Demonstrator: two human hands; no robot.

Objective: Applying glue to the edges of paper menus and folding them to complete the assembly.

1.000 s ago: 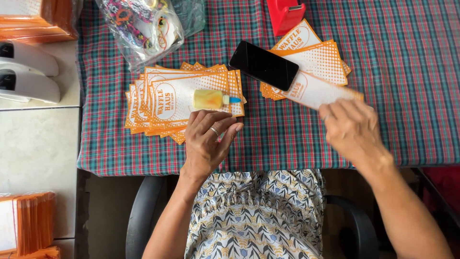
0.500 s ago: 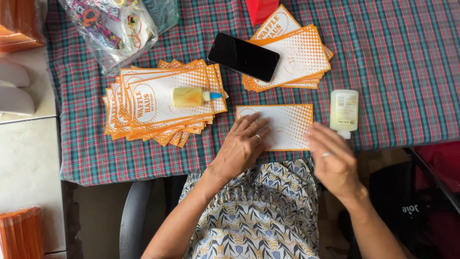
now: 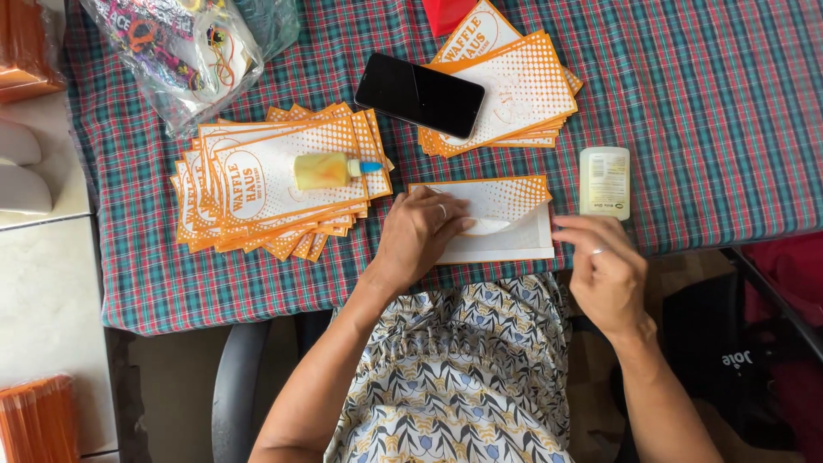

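My left hand (image 3: 420,236) presses flat on the orange paper bag (image 3: 497,219) at the near edge of the surface (image 3: 711,111), flap curling up, while my right hand (image 3: 604,270) hovers loose, holding nothing. Looks like I'm barely started: fat unglued pile (image 3: 274,184) with the glue bottle (image 3: 330,171) on top, smaller finished-looking stack (image 3: 514,94) farther back under the phone (image 3: 420,94).

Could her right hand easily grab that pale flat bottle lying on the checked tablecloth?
Probably yes. The right hand hovers just below the pale flat plastic bottle, which lies on the checked tablecloth with nothing between them.
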